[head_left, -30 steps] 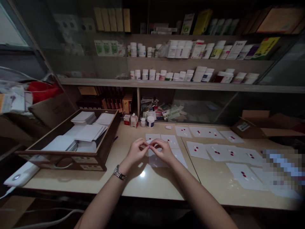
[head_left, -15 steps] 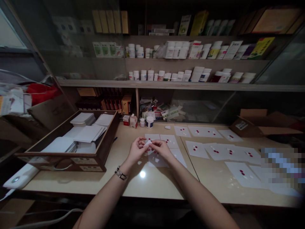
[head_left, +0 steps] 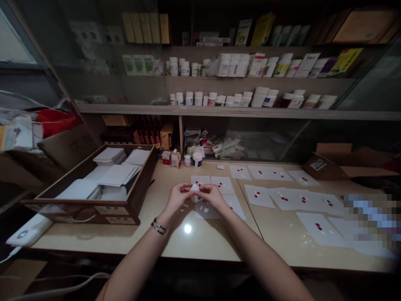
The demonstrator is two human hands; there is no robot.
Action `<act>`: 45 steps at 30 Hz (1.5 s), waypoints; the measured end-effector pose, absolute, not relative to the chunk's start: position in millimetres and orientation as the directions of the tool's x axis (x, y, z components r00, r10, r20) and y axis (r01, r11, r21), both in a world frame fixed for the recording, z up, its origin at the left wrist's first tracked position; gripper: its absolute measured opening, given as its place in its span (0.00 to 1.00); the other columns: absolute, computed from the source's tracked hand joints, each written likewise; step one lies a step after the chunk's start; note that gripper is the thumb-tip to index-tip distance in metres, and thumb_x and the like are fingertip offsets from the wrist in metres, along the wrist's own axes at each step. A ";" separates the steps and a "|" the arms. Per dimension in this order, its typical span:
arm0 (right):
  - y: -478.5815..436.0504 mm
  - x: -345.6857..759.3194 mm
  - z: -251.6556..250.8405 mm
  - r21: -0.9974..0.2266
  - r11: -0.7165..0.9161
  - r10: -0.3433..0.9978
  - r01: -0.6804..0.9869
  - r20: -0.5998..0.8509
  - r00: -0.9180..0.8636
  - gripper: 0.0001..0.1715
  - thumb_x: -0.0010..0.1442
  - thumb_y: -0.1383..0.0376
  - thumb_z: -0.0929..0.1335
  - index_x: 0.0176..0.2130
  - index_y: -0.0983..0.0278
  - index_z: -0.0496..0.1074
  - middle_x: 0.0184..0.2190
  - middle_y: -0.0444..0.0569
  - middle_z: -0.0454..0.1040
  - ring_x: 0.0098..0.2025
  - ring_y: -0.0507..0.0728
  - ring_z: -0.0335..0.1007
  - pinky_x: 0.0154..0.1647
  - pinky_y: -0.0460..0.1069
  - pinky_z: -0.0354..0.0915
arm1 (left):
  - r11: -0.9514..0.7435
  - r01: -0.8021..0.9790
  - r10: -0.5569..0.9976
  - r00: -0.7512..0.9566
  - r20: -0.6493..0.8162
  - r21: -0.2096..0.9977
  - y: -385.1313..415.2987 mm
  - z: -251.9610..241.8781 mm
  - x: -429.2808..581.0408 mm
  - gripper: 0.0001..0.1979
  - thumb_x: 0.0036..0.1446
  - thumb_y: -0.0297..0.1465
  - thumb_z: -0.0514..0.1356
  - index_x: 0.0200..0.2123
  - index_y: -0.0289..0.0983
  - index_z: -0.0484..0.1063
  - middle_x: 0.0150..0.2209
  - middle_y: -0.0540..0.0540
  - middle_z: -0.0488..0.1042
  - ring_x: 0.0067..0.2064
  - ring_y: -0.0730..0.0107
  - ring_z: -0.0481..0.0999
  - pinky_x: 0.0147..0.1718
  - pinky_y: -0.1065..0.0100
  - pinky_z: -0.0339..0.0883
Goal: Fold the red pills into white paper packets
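A small folded piece of white paper (head_left: pixel 194 187) is held between my two hands over the counter. My left hand (head_left: pixel 179 196) pinches its left side, and my right hand (head_left: pixel 211 195) grips the right side with thumb and fingers. Beneath them lie white paper squares (head_left: pixel 234 203) with red and white pills (head_left: pixel 220 184) on them, partly covered by my hands. Small white pieces (head_left: pixel 204 207) rest on the nearest square, too small to make out clearly. More sheets with pills (head_left: pixel 303 199) are spread across the right of the counter.
A wooden drawer (head_left: pixel 133 209) with stacks of white paper (head_left: pixel 117 174) stands at left. Small boxes (head_left: pixel 176 160) and white bottles (head_left: pixel 197 160) line the counter's back. An open cardboard box (head_left: pixel 316 163) sits back right. Shelves of medicine bottles (head_left: pixel 237 100) rise behind.
My fingers have shifted slightly around the folded paper, and the left fingers are drawn closer together. The paper shows a little more upright. The other things have stayed in place.
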State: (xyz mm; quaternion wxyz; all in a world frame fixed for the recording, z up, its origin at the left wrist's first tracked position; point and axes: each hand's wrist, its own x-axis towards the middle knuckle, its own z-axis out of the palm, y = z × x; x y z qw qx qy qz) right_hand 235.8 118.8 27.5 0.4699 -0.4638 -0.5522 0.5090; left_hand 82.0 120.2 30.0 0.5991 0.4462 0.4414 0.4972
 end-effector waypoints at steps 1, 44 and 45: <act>119.4 236.8 27.5 -0.998 0.049 0.991 0.040 0.044 -0.129 0.21 0.38 0.53 0.75 0.26 0.67 0.76 0.21 0.47 0.74 0.22 0.52 0.65 0.22 0.45 0.59 | 0.133 -0.212 0.987 0.121 -0.109 0.968 120.9 29.3 81.2 0.24 0.28 0.37 0.73 0.31 0.31 0.74 0.24 0.46 0.75 0.24 0.72 0.73 0.23 0.73 0.65; 116.6 223.5 16.8 -0.996 0.082 0.996 0.046 0.084 0.042 0.17 0.43 0.54 0.70 0.19 0.66 0.69 0.13 0.42 0.64 0.18 0.50 0.55 0.20 0.45 0.52 | 0.257 0.018 0.930 0.267 -0.253 0.966 123.0 29.7 76.7 0.20 0.41 0.43 0.68 0.22 0.32 0.68 0.16 0.48 0.70 0.17 0.74 0.69 0.17 0.75 0.58; 115.7 222.2 16.5 -0.995 0.085 0.994 0.044 0.088 0.060 0.17 0.43 0.54 0.70 0.19 0.66 0.69 0.13 0.42 0.63 0.17 0.49 0.55 0.20 0.45 0.51 | 0.251 0.009 0.934 0.262 -0.244 0.968 123.0 30.2 76.6 0.19 0.41 0.43 0.68 0.21 0.32 0.68 0.15 0.48 0.70 0.17 0.75 0.69 0.17 0.75 0.59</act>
